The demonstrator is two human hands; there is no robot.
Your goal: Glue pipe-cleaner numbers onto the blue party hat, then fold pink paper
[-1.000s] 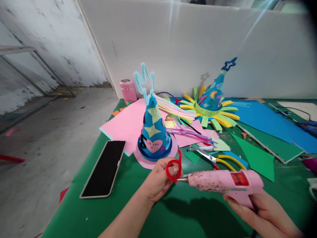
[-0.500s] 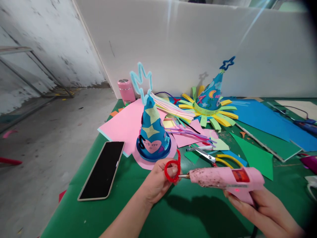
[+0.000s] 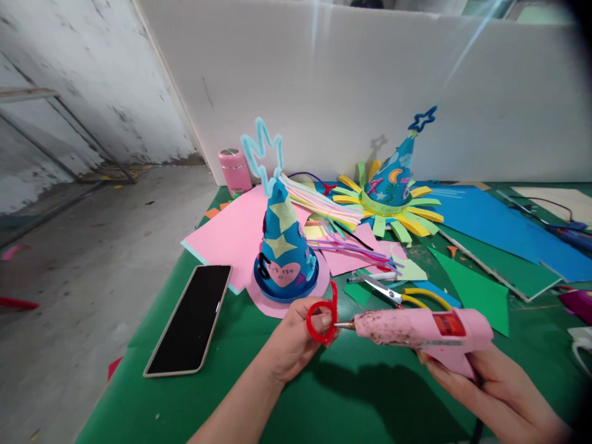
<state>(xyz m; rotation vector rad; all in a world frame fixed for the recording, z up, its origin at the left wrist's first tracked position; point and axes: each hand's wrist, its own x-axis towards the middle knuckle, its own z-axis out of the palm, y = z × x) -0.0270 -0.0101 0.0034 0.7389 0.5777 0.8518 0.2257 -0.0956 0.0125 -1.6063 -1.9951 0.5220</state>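
Observation:
My left hand (image 3: 296, 339) pinches a red pipe cleaner (image 3: 322, 316) bent into a loop, held just above the green table (image 3: 222, 394). My right hand (image 3: 490, 394) grips a pink glue gun (image 3: 423, 330) whose metal nozzle points left and touches the loop. Directly behind the loop stands a blue cone hat (image 3: 283, 246) with yellow stars, a pink heart and a light blue pipe-cleaner crown, resting on a pink paper disc.
A black phone (image 3: 192, 319) lies to the left. Scissors (image 3: 393, 295) with yellow handles, loose pipe cleaners (image 3: 342, 231) and coloured paper sheets (image 3: 499, 225) lie behind. A second cone hat (image 3: 393, 176) sits on yellow-green paper rays. A pink bottle (image 3: 235, 169) stands by the white wall.
Both hands keep their hold; the glue gun's nozzle stays at the red loop. The view has shifted slightly, with hardly any movement of the hands.

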